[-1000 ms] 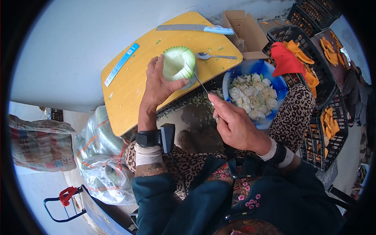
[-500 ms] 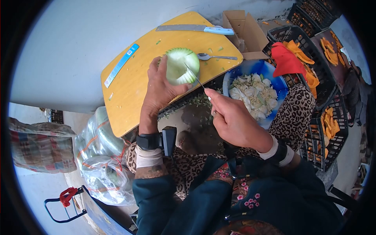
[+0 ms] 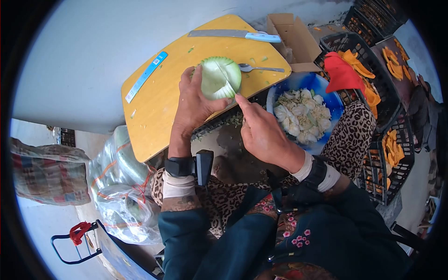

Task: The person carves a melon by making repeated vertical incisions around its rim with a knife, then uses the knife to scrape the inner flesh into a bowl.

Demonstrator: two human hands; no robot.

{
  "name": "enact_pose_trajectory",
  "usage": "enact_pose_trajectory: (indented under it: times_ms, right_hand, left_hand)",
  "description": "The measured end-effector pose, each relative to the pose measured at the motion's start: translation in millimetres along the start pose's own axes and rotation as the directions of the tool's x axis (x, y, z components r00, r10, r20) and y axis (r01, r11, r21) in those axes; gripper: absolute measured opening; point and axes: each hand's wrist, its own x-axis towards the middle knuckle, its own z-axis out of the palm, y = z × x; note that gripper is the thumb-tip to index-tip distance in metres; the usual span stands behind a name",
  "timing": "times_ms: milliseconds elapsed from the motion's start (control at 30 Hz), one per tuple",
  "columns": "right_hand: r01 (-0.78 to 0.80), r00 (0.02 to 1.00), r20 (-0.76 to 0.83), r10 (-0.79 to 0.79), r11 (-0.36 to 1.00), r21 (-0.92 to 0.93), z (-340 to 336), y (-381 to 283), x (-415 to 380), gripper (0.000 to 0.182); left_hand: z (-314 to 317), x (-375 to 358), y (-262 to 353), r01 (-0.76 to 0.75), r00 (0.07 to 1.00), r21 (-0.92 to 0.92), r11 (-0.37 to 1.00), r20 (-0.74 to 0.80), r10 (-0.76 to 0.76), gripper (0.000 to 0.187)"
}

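A hollowed pale green melon [image 3: 214,80] with a notched rim rests near the edge of the yellow board [image 3: 154,114]. My left hand [image 3: 193,100] is closed around its near left side, thumb along the bottom. In my right hand [image 3: 270,133] is a thin carving knife [image 3: 228,83], its narrow blade reaching into the hollow against the white inner wall; fingers hide the handle. To the right of the melon lies a metal spoon [image 3: 261,68]. A long knife [image 3: 219,33] with a light blue handle lies at the board's far side, and a flat blue strip [image 3: 146,77] at its left.
A blue basin [image 3: 337,106] of pale scraps stands right of the board. Beyond are a cardboard box [image 3: 303,44], a red cloth [image 3: 343,72] and black crates [image 3: 389,109] with orange pieces. Plastic bags [image 3: 123,186] of green produce sit at left.
My right hand has shifted up and left, and the knife now lies along the melon's right inner wall. My left hand still steadies the melon.
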Motion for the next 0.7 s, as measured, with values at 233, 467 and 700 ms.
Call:
enact_pose_trajectory:
  times_ms: [233,467,700]
  right_hand:
    - [-0.107,0.981,0.155,0.116,0.992,-0.061,-16.5,-1.5,-41.5,0.062]
    - [-0.074,0.971,0.226,0.082,0.996,-0.045,-34.5,1.7,-67.7,0.061]
    - [-0.01,0.987,0.161,-0.01,0.992,0.127,-42.9,7.3,-64.7,0.061]
  left_hand:
    - [-1.5,6.5,-0.6,0.008,1.0,-0.028,1.0,0.02,-0.008,0.109]
    - [-5.1,2.4,-5.8,0.02,0.999,-0.092,0.996,0.03,-0.017,0.112]
    - [-9.0,4.7,-7.7,0.064,0.997,-0.123,0.99,0.061,-0.057,0.107]
